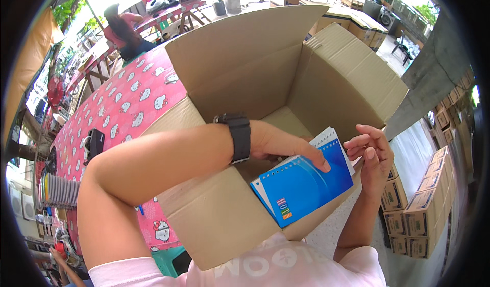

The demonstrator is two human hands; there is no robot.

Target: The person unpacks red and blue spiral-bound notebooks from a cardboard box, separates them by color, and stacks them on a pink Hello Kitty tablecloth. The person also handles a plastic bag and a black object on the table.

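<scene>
A large open cardboard box (pixel 265 72) stands in front of me on a table with a pink patterned cloth (pixel 122 108). My left hand (pixel 286 146), with a black watch on its wrist, grips a stack of blue spiral-bound notebooks (pixel 306 182) over the box's near edge. The stack is tilted, its lower corner toward me. My right hand (pixel 372 152) hovers at the stack's right edge, fingers curled and apart, touching or nearly touching the top notebook's corner.
Stacks of sealed cardboard cartons (pixel 418 215) stand on the floor at the right. A black object (pixel 95 141) lies on the pink cloth at the left. Two people (pixel 125 29) sit at tables in the far background. More cartons (pixel 357 24) sit behind the box.
</scene>
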